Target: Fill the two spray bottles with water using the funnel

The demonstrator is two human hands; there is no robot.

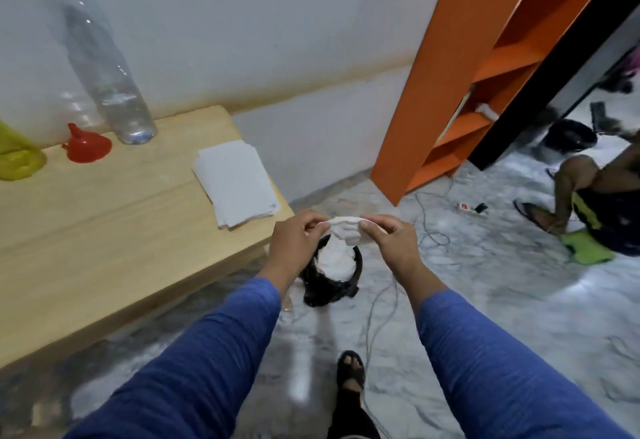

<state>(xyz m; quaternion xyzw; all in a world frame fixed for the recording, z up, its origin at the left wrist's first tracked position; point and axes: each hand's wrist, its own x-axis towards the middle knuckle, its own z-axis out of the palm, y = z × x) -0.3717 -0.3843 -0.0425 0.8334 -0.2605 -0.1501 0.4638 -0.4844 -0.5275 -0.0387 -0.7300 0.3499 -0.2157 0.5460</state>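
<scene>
I had both hands out over the floor, just past the near right corner of the table [114, 203]. My left hand [294, 244] and right hand [391, 241] each pinched one end of a crumpled white tissue [344, 230] between thumb and fingertips, the other fingers loosely curled, so the tissue hung stretched between them. Straight below it on the floor sat a small black bin [332, 276] with more white paper inside.

The task's things were all back on the table, well apart from my hands. The red funnel [86, 146] stood mouth down at the far left, spout pointing up. Just right of it stood a tall clear water bottle [100, 57] with a blue cap — only a little water showed in the bottom. At the far left edge I saw part of a yellow-green bottle [15, 154]; I could not tell whether it had a spray head. A stack of white napkins [237, 182] lay near the table's right end.

Beyond, an orange shelf unit [467, 68] stood against the wall, and thin cables [429, 227] trailed across the marble floor.
</scene>
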